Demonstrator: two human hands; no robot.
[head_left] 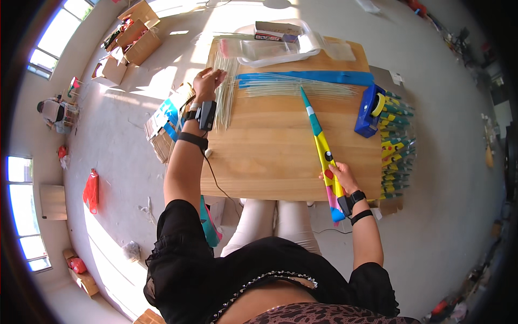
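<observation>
My right hand (343,177) grips a long, narrow folded kite (324,148) in green, yellow and pink with a cartoon pattern. Its pointed tip rests over a spread of thin pale rods (302,86) on the wooden table (259,156). At the table's far left, my left hand (206,85) is closed, its fingertips over an upright bundle of similar thin rods (224,108). Whether a rod is pinched in those fingers cannot be made out. A blue strip (329,77) lies just beyond the spread rods.
A blue tape dispenser (368,110) stands at the table's right edge. Beside it, several folded kites (394,146) are stacked below. At the far edge sits a translucent tray (259,60) with a small box (278,31) and clear plastic sleeves. Cardboard boxes (143,46) stand far left.
</observation>
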